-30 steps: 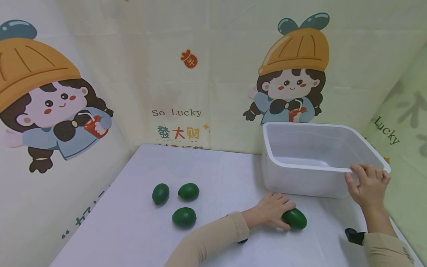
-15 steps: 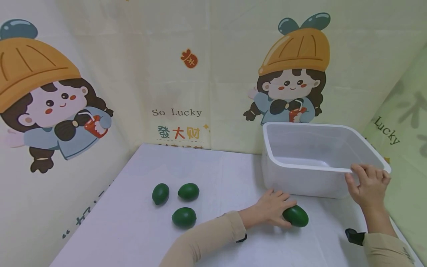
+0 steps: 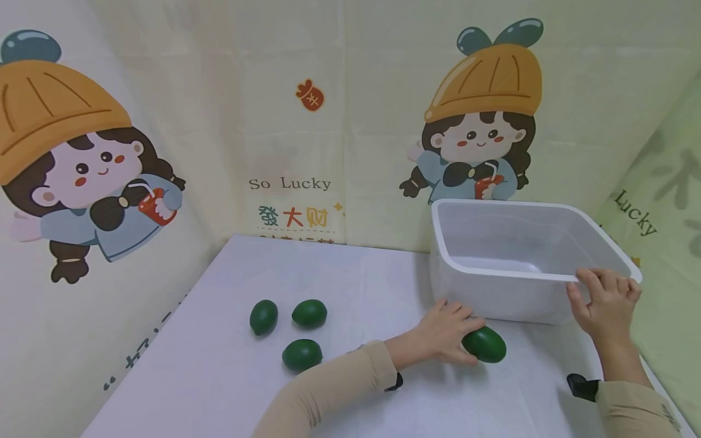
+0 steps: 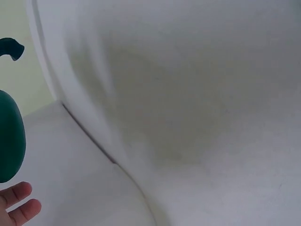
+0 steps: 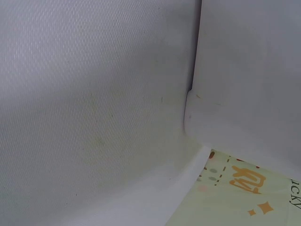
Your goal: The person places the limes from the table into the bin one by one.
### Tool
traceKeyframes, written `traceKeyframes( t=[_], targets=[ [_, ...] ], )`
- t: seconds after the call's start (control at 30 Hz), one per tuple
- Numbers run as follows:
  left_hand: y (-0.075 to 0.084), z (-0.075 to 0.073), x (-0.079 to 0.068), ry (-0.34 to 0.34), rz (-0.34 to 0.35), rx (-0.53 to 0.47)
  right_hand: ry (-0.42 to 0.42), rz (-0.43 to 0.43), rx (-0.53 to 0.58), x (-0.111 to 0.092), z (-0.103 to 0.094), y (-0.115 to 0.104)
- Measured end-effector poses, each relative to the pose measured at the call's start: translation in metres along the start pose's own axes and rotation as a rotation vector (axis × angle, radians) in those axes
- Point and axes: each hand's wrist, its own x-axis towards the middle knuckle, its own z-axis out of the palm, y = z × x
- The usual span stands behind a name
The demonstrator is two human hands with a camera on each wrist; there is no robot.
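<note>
In the head view my left hand (image 3: 445, 334) grips a dark green lime (image 3: 486, 345) between thumb and fingers, just in front of a white plastic bin (image 3: 504, 295). Part of the lime is covered by the fingers. The left wrist view catches a green rounded side of it at the left edge, with two fingertips (image 4: 23, 202) below. My right hand (image 3: 606, 307) holds the bin's front rim near its right corner, fingers over the edge and thumb outside. The right wrist view shows mostly pale bin wall and table, not the hand.
Three more limes lie on the white table (image 3: 361, 292) to the left: one lime (image 3: 264, 317) at far left, another lime (image 3: 309, 314) beside it, and a nearer lime (image 3: 302, 355). Printed cloth walls (image 3: 378, 152) close in the back and sides.
My left hand has shifted slightly up in the head view with the lime, toward the bin. The right hand, the bin and the other limes stay in place.
</note>
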Motion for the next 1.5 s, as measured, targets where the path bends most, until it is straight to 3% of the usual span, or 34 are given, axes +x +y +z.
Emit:
traceKeyframes(
  t=[1.1, 1.5],
  targets=[
    [-0.028, -0.042, -0.002, 0.121, -0.076, -0.052, -0.004, 0.005, -0.004, -0.001, 0.0, 0.002],
    [-0.035, -0.056, 0.002, 0.128, -0.106, -0.067, -0.004, 0.002, -0.002, -0.001, 0.0, 0.001]
  ],
)
